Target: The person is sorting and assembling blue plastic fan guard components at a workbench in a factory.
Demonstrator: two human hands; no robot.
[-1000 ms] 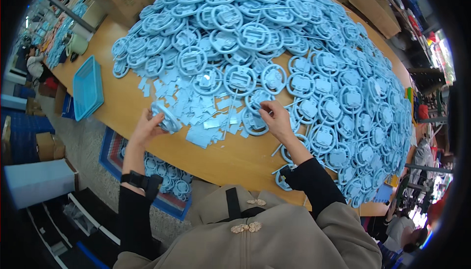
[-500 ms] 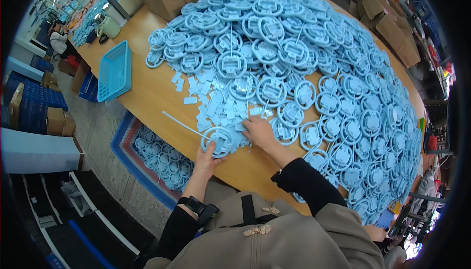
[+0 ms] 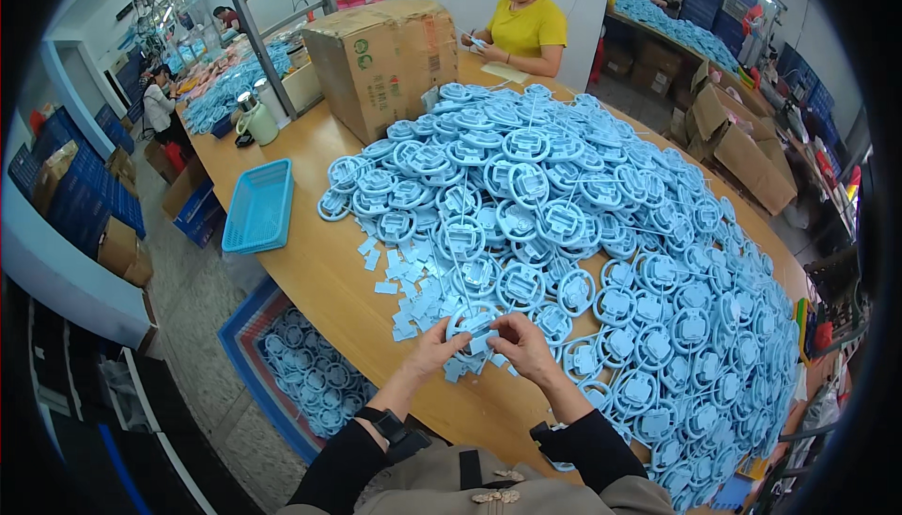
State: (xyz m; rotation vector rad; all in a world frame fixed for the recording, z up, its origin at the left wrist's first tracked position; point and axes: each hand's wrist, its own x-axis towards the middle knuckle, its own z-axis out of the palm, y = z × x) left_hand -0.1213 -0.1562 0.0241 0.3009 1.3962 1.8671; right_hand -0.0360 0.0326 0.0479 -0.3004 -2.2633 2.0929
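Observation:
My left hand [image 3: 432,350] grips the rim of a light-blue ring-shaped plastic part [image 3: 462,316] near the table's front edge. Close beside it, my right hand [image 3: 526,346] pinches a small flat light-blue plate [image 3: 481,340] over the part's middle. Whether the plate is seated in the part, I cannot tell, since my fingers cover much of it. Loose plates [image 3: 413,304] of the same kind lie scattered just left of and below my hands. A large heap of similar ring-shaped parts [image 3: 564,219], some with thin stems, spreads behind and to the right.
A blue basket [image 3: 282,210] stands at the table's left edge, behind it a cardboard box [image 3: 385,73]. Below the table edge, a blue-rimmed crate [image 3: 246,341] holds more ring parts. Across the table, a person in yellow [image 3: 531,26] handles something small. A green kettle [image 3: 256,122] stands farther left.
My view has tilted up, bringing the people opposite into sight. My right hand has left the loose plates with one plate and met my left hand at the ring part.

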